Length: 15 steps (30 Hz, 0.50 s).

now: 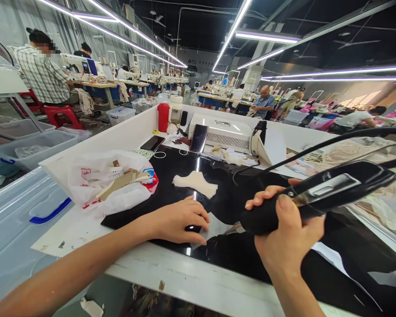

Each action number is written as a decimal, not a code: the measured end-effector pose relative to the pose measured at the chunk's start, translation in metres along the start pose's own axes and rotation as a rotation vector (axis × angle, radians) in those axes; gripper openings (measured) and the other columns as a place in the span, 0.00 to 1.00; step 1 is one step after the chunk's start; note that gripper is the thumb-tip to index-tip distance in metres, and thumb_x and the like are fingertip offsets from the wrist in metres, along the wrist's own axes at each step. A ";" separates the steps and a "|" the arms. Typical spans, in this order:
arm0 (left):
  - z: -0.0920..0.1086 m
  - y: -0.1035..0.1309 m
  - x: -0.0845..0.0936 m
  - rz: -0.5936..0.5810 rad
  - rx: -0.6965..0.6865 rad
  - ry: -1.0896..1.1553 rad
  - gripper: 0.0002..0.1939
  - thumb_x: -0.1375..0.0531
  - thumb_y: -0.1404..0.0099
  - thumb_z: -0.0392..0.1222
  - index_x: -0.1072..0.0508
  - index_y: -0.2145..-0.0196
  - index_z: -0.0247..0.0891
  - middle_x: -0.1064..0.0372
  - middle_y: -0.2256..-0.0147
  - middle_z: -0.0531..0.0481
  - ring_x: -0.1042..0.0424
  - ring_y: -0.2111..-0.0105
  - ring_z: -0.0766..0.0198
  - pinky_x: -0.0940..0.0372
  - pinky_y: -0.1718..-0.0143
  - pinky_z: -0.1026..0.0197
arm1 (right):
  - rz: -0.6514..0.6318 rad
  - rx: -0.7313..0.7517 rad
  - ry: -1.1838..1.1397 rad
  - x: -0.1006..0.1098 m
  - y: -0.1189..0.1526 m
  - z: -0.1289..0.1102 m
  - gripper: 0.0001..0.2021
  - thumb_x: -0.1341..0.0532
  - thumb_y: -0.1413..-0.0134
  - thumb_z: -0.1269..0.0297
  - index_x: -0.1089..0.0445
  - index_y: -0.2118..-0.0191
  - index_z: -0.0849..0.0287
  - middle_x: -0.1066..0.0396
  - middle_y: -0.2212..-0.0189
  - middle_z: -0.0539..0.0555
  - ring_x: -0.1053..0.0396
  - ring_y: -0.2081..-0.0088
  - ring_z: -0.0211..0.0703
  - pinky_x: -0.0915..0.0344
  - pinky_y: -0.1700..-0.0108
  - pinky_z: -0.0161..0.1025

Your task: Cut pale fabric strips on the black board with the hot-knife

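Observation:
My right hand (288, 233) is wrapped round a black corded handheld tool (320, 193), its rounded head over the glossy black work surface (224, 193). My left hand (185, 222) rests palm down, fingers spread and slightly curled, at the edge of a translucent sheet (214, 226) on the black surface. Beyond my left hand lies a cream fabric piece (196, 183), touched by neither hand. Left of it sits a white plastic bag (119, 180) holding card and fabric scraps.
Behind the fabric stand a phone (199, 138), a white machine (222, 132), a red cup (163, 117) and a jar (176, 110). Cables cross the right side. Fabric piles (376, 163) lie right, plastic bins (36, 145) left. People sit at sewing tables beyond.

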State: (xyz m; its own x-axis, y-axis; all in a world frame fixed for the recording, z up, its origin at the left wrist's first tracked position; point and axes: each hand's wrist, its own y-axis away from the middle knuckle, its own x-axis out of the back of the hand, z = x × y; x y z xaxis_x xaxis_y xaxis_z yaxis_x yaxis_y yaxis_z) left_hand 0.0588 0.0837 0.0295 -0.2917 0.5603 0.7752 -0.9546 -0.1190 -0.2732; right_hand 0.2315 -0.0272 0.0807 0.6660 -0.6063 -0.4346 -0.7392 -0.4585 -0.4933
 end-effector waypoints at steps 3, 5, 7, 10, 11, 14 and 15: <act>0.003 -0.002 -0.007 0.006 -0.009 0.017 0.16 0.33 0.34 0.46 0.23 0.49 0.43 0.27 0.45 0.44 0.30 0.43 0.53 0.57 0.31 0.41 | 0.030 0.021 0.023 0.008 -0.007 0.003 0.20 0.28 0.51 0.62 0.33 0.54 0.53 0.29 0.73 0.44 0.33 0.75 0.38 0.29 0.75 0.38; 0.005 -0.002 -0.012 -0.023 -0.018 0.016 0.21 0.34 0.32 0.48 0.27 0.44 0.44 0.30 0.41 0.43 0.33 0.40 0.51 0.57 0.31 0.38 | 0.029 0.025 0.024 0.012 -0.007 0.007 0.20 0.28 0.51 0.62 0.33 0.53 0.53 0.29 0.73 0.45 0.32 0.75 0.38 0.29 0.75 0.38; 0.005 -0.003 -0.016 -0.055 -0.021 -0.007 0.23 0.35 0.32 0.49 0.29 0.41 0.44 0.31 0.40 0.41 0.34 0.39 0.50 0.56 0.32 0.36 | 0.021 0.022 0.013 0.013 -0.005 0.010 0.21 0.28 0.51 0.63 0.34 0.52 0.53 0.29 0.72 0.45 0.32 0.75 0.38 0.29 0.75 0.38; 0.004 -0.003 -0.017 -0.064 -0.011 -0.038 0.24 0.35 0.32 0.50 0.28 0.42 0.42 0.30 0.41 0.39 0.33 0.39 0.48 0.54 0.33 0.34 | 0.015 0.018 -0.005 0.012 -0.002 0.013 0.21 0.28 0.50 0.63 0.34 0.51 0.53 0.29 0.71 0.45 0.32 0.75 0.37 0.28 0.74 0.38; 0.004 -0.003 -0.017 -0.062 -0.009 -0.041 0.23 0.35 0.32 0.50 0.27 0.42 0.42 0.30 0.41 0.39 0.33 0.39 0.47 0.53 0.33 0.34 | 0.014 0.022 -0.006 0.011 -0.002 0.013 0.21 0.28 0.50 0.63 0.34 0.51 0.53 0.28 0.71 0.45 0.32 0.75 0.37 0.28 0.74 0.38; 0.002 -0.003 -0.017 -0.062 -0.002 -0.042 0.24 0.35 0.32 0.52 0.27 0.42 0.43 0.30 0.41 0.39 0.33 0.39 0.47 0.52 0.33 0.35 | 0.002 0.034 -0.004 0.010 -0.002 0.015 0.20 0.29 0.49 0.63 0.35 0.52 0.53 0.28 0.72 0.44 0.31 0.75 0.37 0.28 0.74 0.38; 0.002 -0.003 -0.017 -0.061 -0.002 -0.043 0.24 0.35 0.32 0.53 0.27 0.42 0.43 0.30 0.41 0.39 0.33 0.39 0.47 0.52 0.33 0.35 | 0.001 0.035 -0.001 0.011 -0.002 0.015 0.20 0.29 0.48 0.63 0.35 0.52 0.53 0.28 0.72 0.44 0.31 0.75 0.37 0.28 0.74 0.38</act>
State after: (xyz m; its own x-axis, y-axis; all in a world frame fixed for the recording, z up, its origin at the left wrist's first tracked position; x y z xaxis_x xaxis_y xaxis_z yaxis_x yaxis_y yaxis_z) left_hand 0.0662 0.0730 0.0181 -0.2351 0.5306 0.8143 -0.9706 -0.0837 -0.2257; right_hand 0.2419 -0.0226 0.0656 0.6658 -0.6056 -0.4358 -0.7356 -0.4351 -0.5192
